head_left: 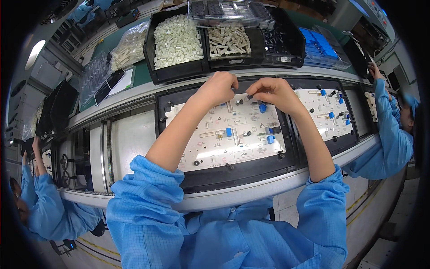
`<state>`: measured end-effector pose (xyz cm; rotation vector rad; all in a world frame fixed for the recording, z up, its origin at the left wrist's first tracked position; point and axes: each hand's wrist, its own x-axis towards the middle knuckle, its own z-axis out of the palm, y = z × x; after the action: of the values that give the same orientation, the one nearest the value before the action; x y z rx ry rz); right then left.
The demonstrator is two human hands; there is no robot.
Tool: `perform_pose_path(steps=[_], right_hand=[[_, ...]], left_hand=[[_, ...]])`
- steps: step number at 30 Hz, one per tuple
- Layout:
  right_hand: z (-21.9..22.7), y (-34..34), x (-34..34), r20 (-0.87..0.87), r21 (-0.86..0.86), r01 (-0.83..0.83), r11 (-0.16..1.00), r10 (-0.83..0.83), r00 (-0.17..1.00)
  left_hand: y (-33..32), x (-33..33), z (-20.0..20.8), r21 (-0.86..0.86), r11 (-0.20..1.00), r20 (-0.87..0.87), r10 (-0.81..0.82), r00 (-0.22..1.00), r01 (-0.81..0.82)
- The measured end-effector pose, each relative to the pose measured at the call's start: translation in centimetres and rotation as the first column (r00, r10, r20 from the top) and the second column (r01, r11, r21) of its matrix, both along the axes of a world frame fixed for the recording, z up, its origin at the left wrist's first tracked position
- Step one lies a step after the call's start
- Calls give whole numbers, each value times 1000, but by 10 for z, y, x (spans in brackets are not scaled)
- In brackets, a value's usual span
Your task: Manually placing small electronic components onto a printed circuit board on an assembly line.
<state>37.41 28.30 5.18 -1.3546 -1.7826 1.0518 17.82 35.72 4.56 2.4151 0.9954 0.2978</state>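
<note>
A white circuit board (206, 154) lies in a black carrier frame (251, 165) in front of me. Small blue, black and pale parts stand on it, among them a blue block (229, 132). Over the board's far edge, my left hand (220, 86) has its fingers curled down, with a speck of dark at the fingertips too small to name. Close by on its right, my right hand (274, 92) pinches a small black part (250, 96) between thumb and finger, just above the board. The fingertips hide the spot beneath them.
Beyond the rail stand black bins of white connectors (178, 42), beige strips (228, 41) and black parts (280, 42). A clear tray (230, 15) rests across them. Blue parts (319, 42) lie to the right. Another populated board (329, 114) sits right. Co-workers (387, 130) flank me.
</note>
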Motion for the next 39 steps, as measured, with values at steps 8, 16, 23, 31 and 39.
perform_pose_path(steps=[8,16,23,31,39], right_hand=[[0,2,-5,164,85,50,995,-64,984],[-4,6,-9,224,96,91,991,-111,968],[-6,7,-12,250,128,74,989,-104,963],[16,-9,-28,437,300,-29,953,-111,893],[37,-44,-78,136,262,-256,931,227,964]], left_hand=[[-16,-14,13,78,986,269,122,955,-148],[-59,-56,18,-333,926,486,329,809,-177],[-94,-90,4,-616,787,587,483,650,-28],[-104,-98,-7,-799,533,600,669,439,278],[-113,-84,-13,-810,414,579,681,449,415]])
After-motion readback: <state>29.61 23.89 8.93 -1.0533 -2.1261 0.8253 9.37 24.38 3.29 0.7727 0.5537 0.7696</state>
